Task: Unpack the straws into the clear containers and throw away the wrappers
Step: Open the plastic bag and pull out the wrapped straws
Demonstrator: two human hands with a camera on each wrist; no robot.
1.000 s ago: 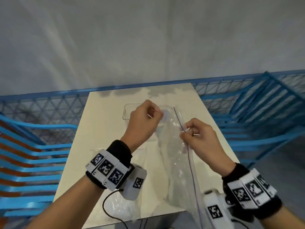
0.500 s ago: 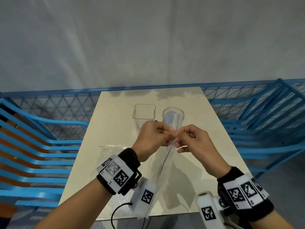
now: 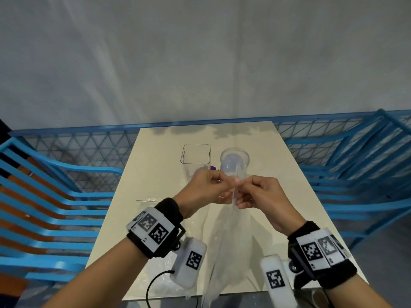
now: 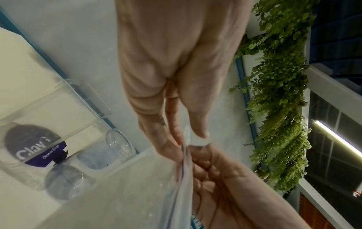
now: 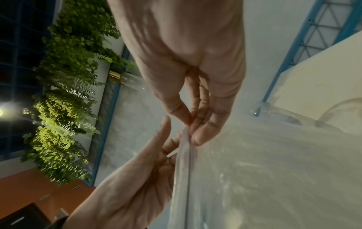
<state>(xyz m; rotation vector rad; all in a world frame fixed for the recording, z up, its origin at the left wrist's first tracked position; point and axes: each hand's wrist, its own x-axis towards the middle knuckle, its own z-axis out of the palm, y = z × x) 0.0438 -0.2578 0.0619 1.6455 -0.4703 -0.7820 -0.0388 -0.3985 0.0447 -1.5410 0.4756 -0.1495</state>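
Change since the earlier frames: both hands have closed together from well apart to nearly touching, and the clear plastic bag [image 3: 224, 236] has gone from spread wide to hanging gathered between them.

Near edge of the cream rectangular surface [image 3: 295, 196]: lower end of the clear plastic bag, trailing over the edge. A second flat clear plastic wrapper [image 3: 148, 202] lies by the left edge, partly hidden behind the left wrist.

Above the middle of the surface: left hand [image 3: 205, 188], fingers [image 4: 174, 124] and thumb curled and pinching the top edge of the bag. Right hand [image 3: 259, 193], just beside the left, fingers [image 5: 199, 136] and thumb likewise pinched on the same top edge. The bag hangs down from this double grip, with a thin dark line running along its top strip. No straw can be made out inside it; the film is too blurred to tell.

Towards the far edge: clear square-sided container [image 3: 196, 155], upright, with a purple label [image 4: 44, 152] low on it. Clear round container [image 3: 234, 160], upright, just to its right and apart from it.

Beyond and beside the surface: blue metal mesh railing [image 3: 89, 145]; grey wall [image 3: 200, 58].
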